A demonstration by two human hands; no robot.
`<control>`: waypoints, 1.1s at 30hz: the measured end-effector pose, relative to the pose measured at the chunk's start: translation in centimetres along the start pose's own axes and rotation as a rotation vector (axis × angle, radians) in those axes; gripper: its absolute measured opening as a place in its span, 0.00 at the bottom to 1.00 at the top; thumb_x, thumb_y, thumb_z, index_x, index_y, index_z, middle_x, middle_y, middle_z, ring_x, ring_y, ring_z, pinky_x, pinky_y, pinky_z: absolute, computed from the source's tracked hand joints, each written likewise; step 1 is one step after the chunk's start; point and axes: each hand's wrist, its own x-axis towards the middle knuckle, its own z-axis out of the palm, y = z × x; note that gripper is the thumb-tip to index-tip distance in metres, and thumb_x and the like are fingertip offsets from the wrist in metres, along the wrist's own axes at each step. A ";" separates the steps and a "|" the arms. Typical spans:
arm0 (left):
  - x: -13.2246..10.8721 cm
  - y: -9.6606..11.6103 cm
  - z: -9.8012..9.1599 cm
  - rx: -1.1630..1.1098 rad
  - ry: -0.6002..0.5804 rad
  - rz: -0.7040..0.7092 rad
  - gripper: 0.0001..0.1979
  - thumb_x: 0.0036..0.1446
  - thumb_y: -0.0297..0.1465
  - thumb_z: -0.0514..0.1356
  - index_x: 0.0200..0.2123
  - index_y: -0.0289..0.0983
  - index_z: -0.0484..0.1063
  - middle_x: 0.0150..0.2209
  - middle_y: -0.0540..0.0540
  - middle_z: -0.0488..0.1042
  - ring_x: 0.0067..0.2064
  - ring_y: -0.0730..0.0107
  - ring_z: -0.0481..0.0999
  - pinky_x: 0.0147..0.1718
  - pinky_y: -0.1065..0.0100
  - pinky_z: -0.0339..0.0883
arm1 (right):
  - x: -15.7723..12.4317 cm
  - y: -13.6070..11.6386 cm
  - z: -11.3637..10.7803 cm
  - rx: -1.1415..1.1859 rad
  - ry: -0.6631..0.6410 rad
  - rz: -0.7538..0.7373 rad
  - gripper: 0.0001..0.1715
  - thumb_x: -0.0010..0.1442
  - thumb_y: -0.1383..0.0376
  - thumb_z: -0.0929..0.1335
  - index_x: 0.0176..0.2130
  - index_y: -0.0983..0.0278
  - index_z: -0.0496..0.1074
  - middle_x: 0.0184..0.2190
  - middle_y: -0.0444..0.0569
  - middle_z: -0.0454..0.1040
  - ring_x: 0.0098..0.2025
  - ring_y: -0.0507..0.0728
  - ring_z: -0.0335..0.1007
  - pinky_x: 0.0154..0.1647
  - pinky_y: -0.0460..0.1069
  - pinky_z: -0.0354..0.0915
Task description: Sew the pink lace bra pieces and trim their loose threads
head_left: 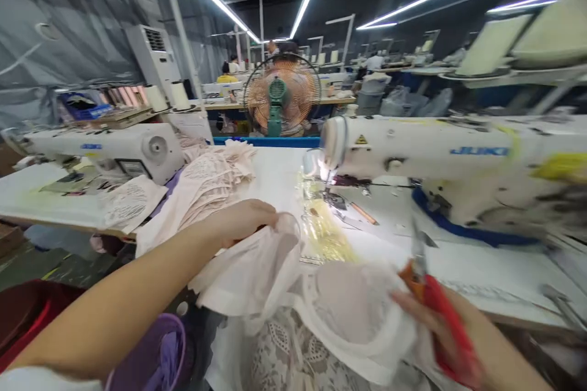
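Note:
A pale pinkish-white bra [355, 302] is spread between my two hands at the front edge of the sewing table. My left hand [250, 220] is closed on the upper edge of its left cup, fingers bent over the fabric. In my right hand [427, 316] are scissors [452, 333] with a red handle, their blades pointing up and blurred by motion. The right fingers also lie against the bra's right side; whether they grip it I cannot tell. Lace fabric [279, 348] hangs below the bra.
A white sewing machine [398, 143] stands right of centre, its lamp lit over yellowish clear film [323, 229]. Stacked pale bra pieces [206, 180] lie to the left, near a second machine [105, 146]. A purple bin [137, 360] is below left; a fan [279, 95] stands behind.

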 end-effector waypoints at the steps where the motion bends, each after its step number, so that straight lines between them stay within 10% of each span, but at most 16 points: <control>1: -0.4 0.1 1.1 -0.109 -0.002 0.014 0.15 0.49 0.43 0.59 0.25 0.37 0.64 0.15 0.57 0.59 0.14 0.80 0.56 0.13 0.76 0.46 | -0.1 -0.8 0.6 0.090 -0.097 0.106 0.18 0.53 0.49 0.68 0.32 0.62 0.69 0.26 0.47 0.72 0.30 0.59 0.71 0.29 0.49 0.69; 8: -1.7 -1.6 12.1 -0.743 -0.354 0.002 0.21 0.47 0.45 0.63 0.32 0.38 0.58 0.25 0.46 0.76 0.26 0.72 0.76 0.28 0.71 0.67 | -0.2 -3.9 4.1 0.481 -0.208 0.254 0.23 0.46 0.50 0.72 0.24 0.61 0.58 0.21 0.39 0.57 0.24 0.51 0.54 0.26 0.46 0.59; 15: 0.7 -5.7 16.7 -0.546 -0.265 0.225 0.19 0.54 0.39 0.59 0.43 0.38 0.56 0.27 0.50 0.72 0.33 0.69 0.73 0.38 0.63 0.67 | -3.7 0.0 3.6 0.628 -0.245 0.445 0.23 0.47 0.51 0.72 0.28 0.62 0.61 0.23 0.38 0.59 0.26 0.50 0.54 0.29 0.46 0.59; 24: 2.5 -3.4 14.0 0.455 0.110 0.795 0.15 0.55 0.31 0.53 0.47 0.37 0.63 0.48 0.36 0.67 0.50 0.54 0.67 0.48 0.52 0.62 | -5.3 0.1 3.8 0.300 -0.206 0.283 0.10 0.51 0.63 0.68 0.30 0.62 0.61 0.24 0.39 0.62 0.26 0.51 0.56 0.27 0.46 0.60; 30: 4.5 -1.0 10.1 0.276 -0.411 0.434 0.19 0.53 0.39 0.58 0.46 0.37 0.67 0.23 0.53 0.64 0.24 0.72 0.65 0.24 0.70 0.61 | -4.1 -1.1 2.9 0.136 -0.247 0.122 0.11 0.52 0.65 0.65 0.24 0.61 0.56 0.22 0.39 0.60 0.24 0.50 0.53 0.23 0.44 0.55; 33: 3.2 -0.9 7.7 0.018 -0.428 0.452 0.13 0.53 0.33 0.59 0.43 0.38 0.70 0.23 0.55 0.60 0.24 0.76 0.62 0.23 0.74 0.58 | -3.9 -0.8 2.8 0.086 -0.268 0.088 0.12 0.53 0.62 0.64 0.23 0.60 0.56 0.20 0.40 0.60 0.23 0.51 0.54 0.22 0.45 0.56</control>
